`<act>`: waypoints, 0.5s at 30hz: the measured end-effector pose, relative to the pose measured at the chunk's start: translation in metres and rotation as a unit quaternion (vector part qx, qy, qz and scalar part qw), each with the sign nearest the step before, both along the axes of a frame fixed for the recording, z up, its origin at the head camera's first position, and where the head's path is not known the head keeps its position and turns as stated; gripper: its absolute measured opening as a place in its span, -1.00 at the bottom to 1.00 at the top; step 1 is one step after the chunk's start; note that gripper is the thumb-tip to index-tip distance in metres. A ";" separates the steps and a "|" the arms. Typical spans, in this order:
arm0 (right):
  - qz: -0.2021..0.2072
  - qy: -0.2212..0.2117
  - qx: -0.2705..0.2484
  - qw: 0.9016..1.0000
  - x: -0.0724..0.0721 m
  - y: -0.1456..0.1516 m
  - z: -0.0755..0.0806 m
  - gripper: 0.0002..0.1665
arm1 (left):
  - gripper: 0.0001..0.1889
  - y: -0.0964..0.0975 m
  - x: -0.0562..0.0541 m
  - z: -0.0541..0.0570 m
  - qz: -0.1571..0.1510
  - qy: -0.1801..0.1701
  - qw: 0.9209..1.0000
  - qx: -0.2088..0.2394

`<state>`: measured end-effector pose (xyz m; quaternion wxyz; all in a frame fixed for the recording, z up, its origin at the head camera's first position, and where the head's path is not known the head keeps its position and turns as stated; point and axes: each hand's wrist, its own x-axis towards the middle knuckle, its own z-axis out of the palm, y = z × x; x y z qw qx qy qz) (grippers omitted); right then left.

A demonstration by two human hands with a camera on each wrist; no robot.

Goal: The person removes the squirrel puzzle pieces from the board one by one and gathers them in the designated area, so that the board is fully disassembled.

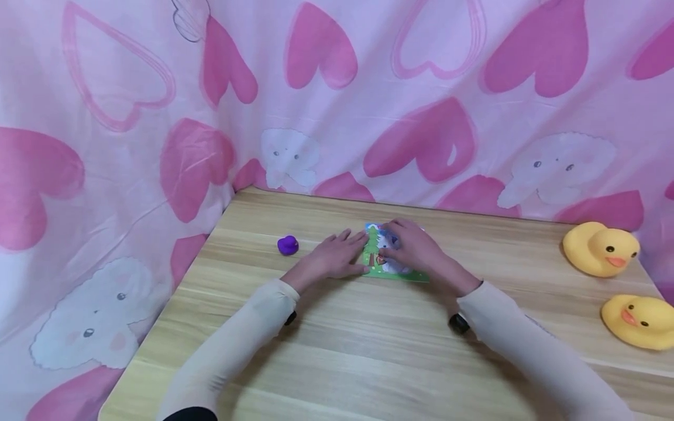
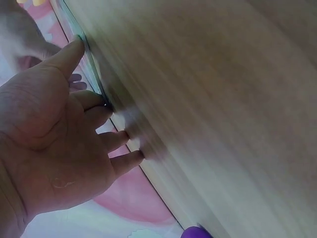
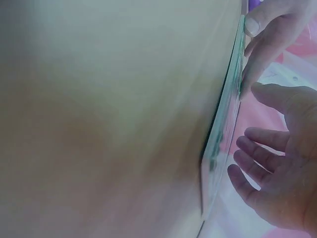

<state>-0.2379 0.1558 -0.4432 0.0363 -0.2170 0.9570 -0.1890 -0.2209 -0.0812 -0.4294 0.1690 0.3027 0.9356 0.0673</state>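
A flat, thin board (image 1: pixel 391 269) with a colourful picture of a green tree and a pale animal lies on the table. Spread fingers of my left hand (image 1: pixel 338 257) rest at its left edge, and the thumb touches its near left corner in the left wrist view. Over the right part of the picture is my right hand (image 1: pixel 416 245), its fingers loosely bent. The right wrist view shows nothing between the thumb and fingers of that hand (image 3: pixel 282 153), which stands just above the board's surface (image 3: pixel 220 141).
A small purple toy duck (image 1: pixel 288 245) sits left of my left hand. Two large yellow toy ducks (image 1: pixel 601 250) stand near the right side of the wooden table (image 1: pixel 358 356). Behind and to the left hangs a pink curtain (image 1: pixel 337 111) with hearts.
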 end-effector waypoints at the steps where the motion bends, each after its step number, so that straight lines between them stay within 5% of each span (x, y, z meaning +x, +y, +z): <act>1: -0.001 0.004 0.004 1.000 -0.002 -0.002 0.000 -0.18 | -0.10 0.000 0.000 0.000 0.000 -0.002 1.000 0.001; 8: 0.002 0.015 0.043 0.999 -0.014 -0.015 0.004 -0.34 | -0.09 0.001 0.000 -0.002 0.005 -0.008 1.000 0.000; 15: -0.003 -0.033 0.054 0.998 -0.026 -0.020 0.009 -0.36 | -0.08 0.004 0.003 -0.001 0.008 -0.007 1.000 -0.003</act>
